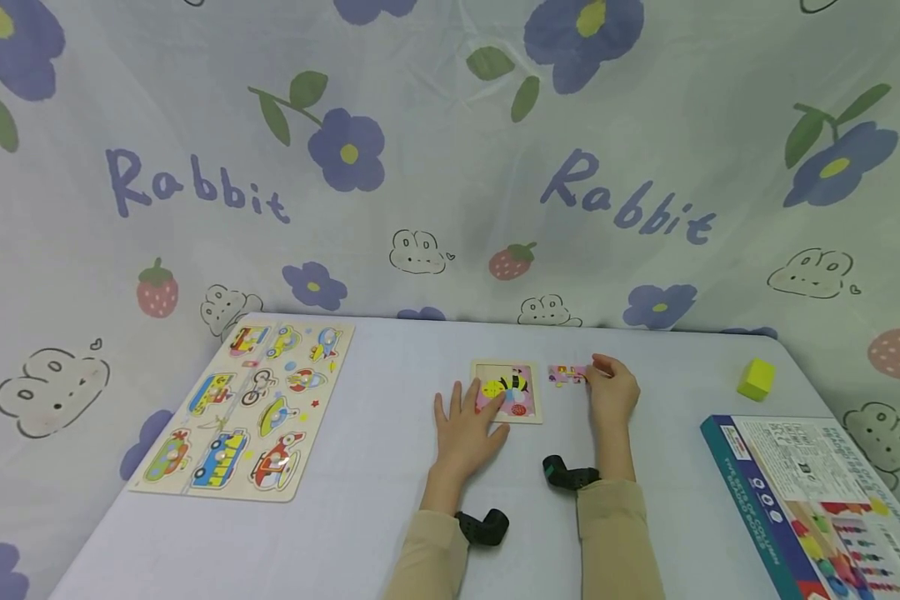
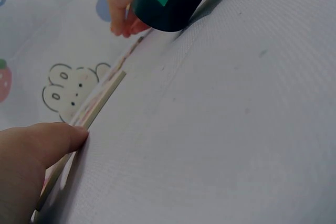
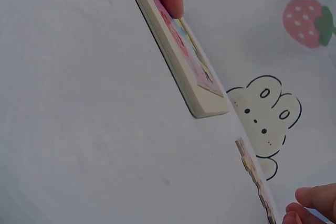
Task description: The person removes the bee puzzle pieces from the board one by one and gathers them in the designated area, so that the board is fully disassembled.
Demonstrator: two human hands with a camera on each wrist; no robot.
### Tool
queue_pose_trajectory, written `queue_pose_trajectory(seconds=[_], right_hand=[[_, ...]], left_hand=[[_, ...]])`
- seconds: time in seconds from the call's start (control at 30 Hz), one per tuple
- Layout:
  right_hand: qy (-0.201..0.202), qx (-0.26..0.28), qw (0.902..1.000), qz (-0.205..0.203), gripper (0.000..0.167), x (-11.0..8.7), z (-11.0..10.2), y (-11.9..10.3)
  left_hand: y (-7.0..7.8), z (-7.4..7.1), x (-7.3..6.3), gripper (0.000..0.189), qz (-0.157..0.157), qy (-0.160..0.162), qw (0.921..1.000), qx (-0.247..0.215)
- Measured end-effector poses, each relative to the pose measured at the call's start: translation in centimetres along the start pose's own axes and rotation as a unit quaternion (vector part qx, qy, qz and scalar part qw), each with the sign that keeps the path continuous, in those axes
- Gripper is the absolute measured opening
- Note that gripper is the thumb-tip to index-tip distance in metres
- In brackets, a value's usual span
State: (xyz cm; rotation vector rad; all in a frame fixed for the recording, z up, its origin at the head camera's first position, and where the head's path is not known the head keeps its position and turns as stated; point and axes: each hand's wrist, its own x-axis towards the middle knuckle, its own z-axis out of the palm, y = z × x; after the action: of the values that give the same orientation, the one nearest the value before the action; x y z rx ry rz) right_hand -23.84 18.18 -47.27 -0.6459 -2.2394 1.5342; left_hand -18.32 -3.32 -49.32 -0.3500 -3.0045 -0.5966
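Note:
A small square wooden jigsaw tray (image 1: pixel 537 407) lies mid-table, with a yellow-and-black bee picture on pink; bare wood shows along its upper part. My left hand (image 1: pixel 465 437) rests on its lower left with fingers spread. In the left wrist view the thumb (image 2: pixel 63 140) touches the tray's near edge. Right of the tray lies a short strip of pink jigsaw pieces (image 1: pixel 564 374), flat on the cloth. At the strip's right end, my right hand (image 1: pixel 613 393) pinches a piece with curled fingers; its fingertips are partly hidden.
A large wooden peg puzzle board (image 1: pixel 311 400) with vehicle shapes lies on the left. Toward the right edge are a yellow block (image 1: pixel 756 379) and a printed toy box (image 1: pixel 802 483). Patterned cloth (image 1: pixel 450 167) hangs behind the white table.

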Motion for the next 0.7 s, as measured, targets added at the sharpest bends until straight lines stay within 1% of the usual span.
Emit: queue_pose_trajectory(seconds=[0.1,0.3,0.5,0.6,0.7], right_hand=[[-0.006,-0.006,1.0,-0.004,0.026,-0.1,0.1,-0.1],[-0.021,0.003,0.9991,-0.035,0.026,-0.3,0.8,-0.4],[-0.041,0.012,0.9973,-0.06,0.025,-0.6,1.7,-0.8],[-0.052,0.015,0.9959,-0.072,0.024,-0.7,1.9,-1.1],[-0.072,0.02,0.994,-0.079,0.025,-0.9,2.0,-1.5]], left_hand=[[0.0,0.0,0.0,0.049,0.0,0.001,1.0,-0.001],[-0.1,0.0,-0.1,0.048,0.001,0.008,1.0,-0.003],[-0.2,0.2,-0.1,0.048,0.001,0.008,1.0,-0.003],[-0.1,0.2,-0.1,0.048,0.001,0.008,1.0,-0.004],[-0.1,0.3,-0.1,0.048,0.002,0.01,0.9999,-0.001]])
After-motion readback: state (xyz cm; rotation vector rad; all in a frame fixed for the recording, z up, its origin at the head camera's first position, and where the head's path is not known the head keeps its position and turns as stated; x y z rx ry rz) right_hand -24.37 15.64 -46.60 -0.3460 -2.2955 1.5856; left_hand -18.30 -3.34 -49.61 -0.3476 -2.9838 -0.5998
